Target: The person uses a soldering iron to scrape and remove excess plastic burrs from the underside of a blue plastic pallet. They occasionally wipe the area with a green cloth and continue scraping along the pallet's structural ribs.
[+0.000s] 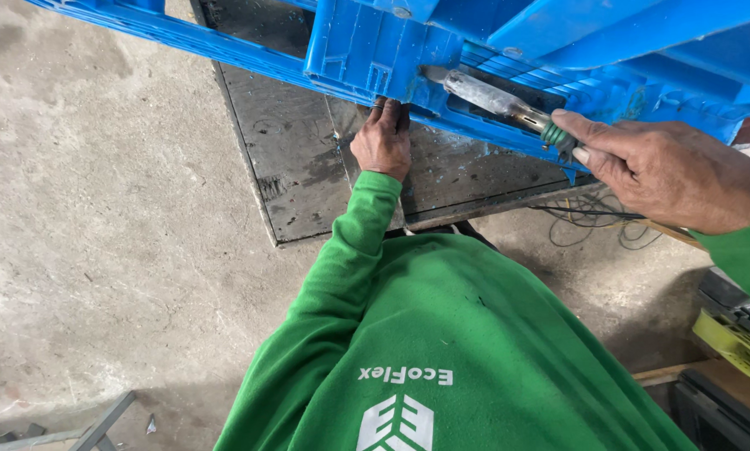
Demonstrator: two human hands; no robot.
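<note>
A blue plastic pallet (559,50) stands tilted on edge over a dark board (308,159) on the floor. My left hand (382,140) reaches forward in a green sleeve and grips the pallet's lower edge with curled fingers. My right hand (667,171) holds the green-ringed handle end of a long metal tool (496,100). The tool's grey barrel points left, and its tip rests against the pallet's rib.
A bare concrete floor (99,209) spreads to the left. Thin black wires (592,221) lie beside the board at the right. A yellow strap and dark boxes (738,342) sit at the lower right. Grey metal bars (91,426) lie at the bottom left.
</note>
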